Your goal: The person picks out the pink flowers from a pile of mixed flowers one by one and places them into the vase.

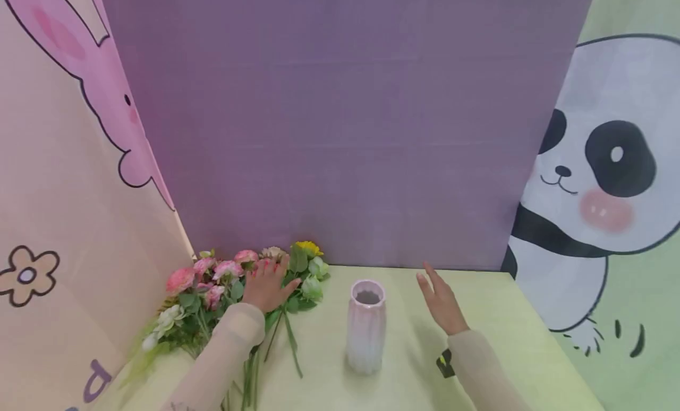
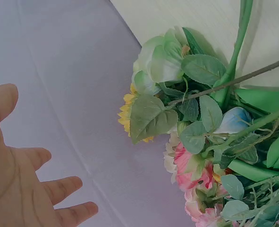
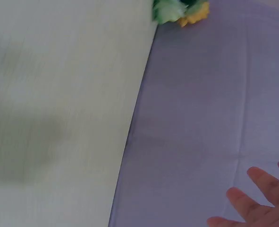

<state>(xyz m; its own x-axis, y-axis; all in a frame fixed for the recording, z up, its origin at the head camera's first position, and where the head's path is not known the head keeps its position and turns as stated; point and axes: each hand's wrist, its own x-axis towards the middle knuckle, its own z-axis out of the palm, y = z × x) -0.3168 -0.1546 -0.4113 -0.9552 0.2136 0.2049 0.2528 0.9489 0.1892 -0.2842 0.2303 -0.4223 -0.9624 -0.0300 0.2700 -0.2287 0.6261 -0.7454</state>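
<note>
My left hand [image 1: 267, 285] is spread above the flowers on the left of the table, its fingers extended and holding nothing. In the left wrist view that hand [image 2: 23, 184] appears apart from the blooms. Under and around it lie pink flowers [image 1: 227, 270], a yellow flower [image 1: 309, 248] and pale green flowers [image 1: 312, 287], with green stems [image 1: 254, 375] pointing toward me. A white-and-pink ribbed vase [image 1: 365, 328] stands upright between my hands. To its right my right hand [image 1: 443, 305] hovers over the table with straight fingers, grasping nothing.
The pale yellow-green table [image 1: 510, 334] meets a purple backdrop [image 1: 350, 133] at its rear edge. White flowers [image 1: 169, 319] lie at the far left. A panda-printed cloth [image 1: 563, 281] hangs at right, a rabbit-printed one [image 1: 106, 104] at left.
</note>
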